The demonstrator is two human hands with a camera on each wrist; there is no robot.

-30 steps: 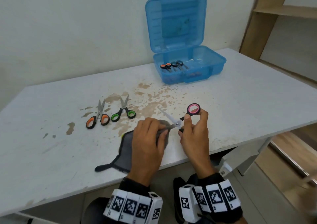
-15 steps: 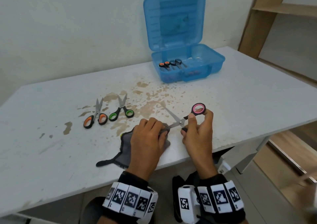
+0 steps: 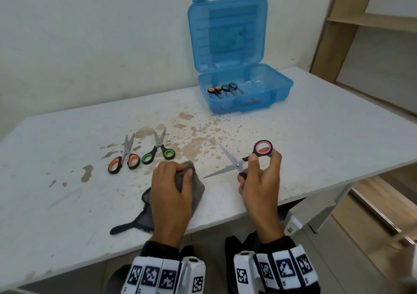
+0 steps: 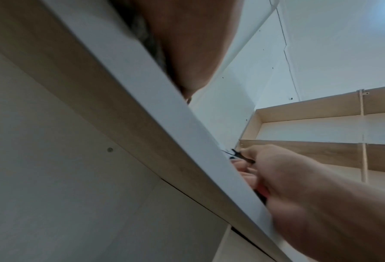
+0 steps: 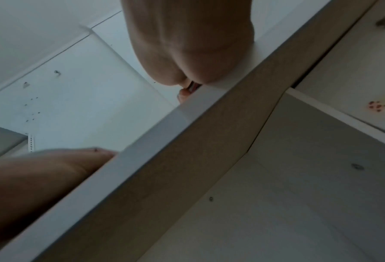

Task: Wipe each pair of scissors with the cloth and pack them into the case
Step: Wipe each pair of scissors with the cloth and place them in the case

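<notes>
Above the table edge (image 3: 316, 187) right hand (image 3: 259, 181) grips open pink scissors (image 3: 237, 160), blades leftward; left hand (image 3: 171, 192) clutches cloth (image 3: 197, 186)

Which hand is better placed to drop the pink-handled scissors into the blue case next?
Right. The right hand already grips the pink-handled scissors and is on the open blue plastic case's side; the left hand grips the grey cloth.
</notes>
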